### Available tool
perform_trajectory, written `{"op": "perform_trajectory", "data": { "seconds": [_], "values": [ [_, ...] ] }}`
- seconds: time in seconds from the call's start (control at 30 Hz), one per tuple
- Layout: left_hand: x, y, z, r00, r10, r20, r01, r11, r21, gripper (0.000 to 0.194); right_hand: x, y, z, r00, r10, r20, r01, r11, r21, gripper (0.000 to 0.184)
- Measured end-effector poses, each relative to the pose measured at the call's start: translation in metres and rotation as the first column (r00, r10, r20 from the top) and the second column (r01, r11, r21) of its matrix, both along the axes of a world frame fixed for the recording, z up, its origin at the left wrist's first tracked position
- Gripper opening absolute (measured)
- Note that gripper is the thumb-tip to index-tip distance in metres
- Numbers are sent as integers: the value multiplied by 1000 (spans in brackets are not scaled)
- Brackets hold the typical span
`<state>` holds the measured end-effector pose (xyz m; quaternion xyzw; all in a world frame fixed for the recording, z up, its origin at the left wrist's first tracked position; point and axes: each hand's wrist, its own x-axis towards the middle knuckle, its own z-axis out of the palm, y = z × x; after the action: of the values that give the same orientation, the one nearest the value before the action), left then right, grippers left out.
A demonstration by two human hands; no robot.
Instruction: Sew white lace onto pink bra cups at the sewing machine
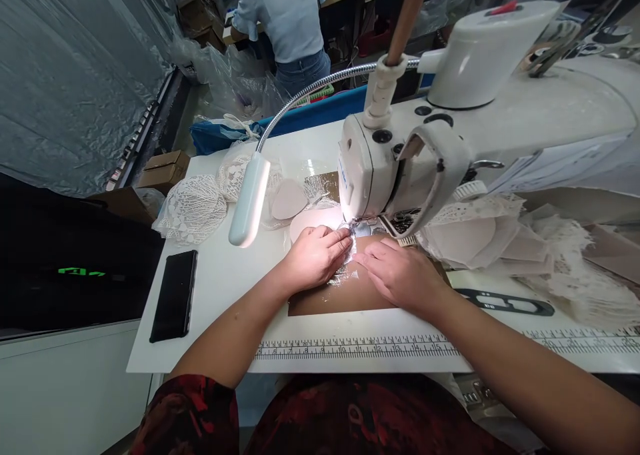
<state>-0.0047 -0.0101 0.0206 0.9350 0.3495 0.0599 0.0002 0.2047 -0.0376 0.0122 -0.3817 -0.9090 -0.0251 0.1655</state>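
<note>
A small piece of white lace fabric [349,249] lies under the presser foot area of a white sewing machine [357,168]. My left hand [320,256] presses on its left side, fingers close together and bent. At its right edge my right hand [400,271] pinches the fabric between thumb and fingertips. Both hands rest over a brown plate [325,303] on the machine table. A pale pink cup piece [307,220] lies just behind my left hand. The needle itself is too small to make out.
A lamp [250,201] hangs over the table's left. Lace cups [193,208] and a phone [173,296] lie left. Grey thread snips [507,301] and piled lace pieces [570,261] are right. A ruler strip [350,348] runs along the front. Another person [290,21] works beyond.
</note>
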Motion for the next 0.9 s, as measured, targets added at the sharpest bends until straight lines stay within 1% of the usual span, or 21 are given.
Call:
{"op": "perform_trajectory", "data": {
  "seconds": [0.2, 0.33, 0.43, 0.53, 0.73, 0.9],
  "values": [
    [-2, 3, 0, 999, -11, 45, 11, 1000, -16, 38, -4, 3, 4, 995, -94, 47, 94, 996, 2, 22],
    [-4, 5, -1, 996, -8, 91, 12, 999, -39, 36, -6, 4, 5, 989, -142, 33, 142, 990, -10, 28],
    [-4, 6, -3, 994, -1, 106, 6, 999, -43, 35, -8, 5, 5, 980, -196, 37, 197, 980, -21, 31],
    [-4, 8, -5, 993, 21, 112, -16, 999, -40, 35, -9, 6, 4, 970, -238, 53, 240, 971, -24, 30],
    [-4, 8, -6, 993, 75, 95, -76, 997, 4, 36, -6, 8, 2, 978, -211, 8, 211, 977, -24, 31],
    [-6, 9, -8, 994, 89, 61, -91, 995, 40, 37, -4, 8, 3, 983, -184, -16, 183, 982, -40, 33]
  ]
}}
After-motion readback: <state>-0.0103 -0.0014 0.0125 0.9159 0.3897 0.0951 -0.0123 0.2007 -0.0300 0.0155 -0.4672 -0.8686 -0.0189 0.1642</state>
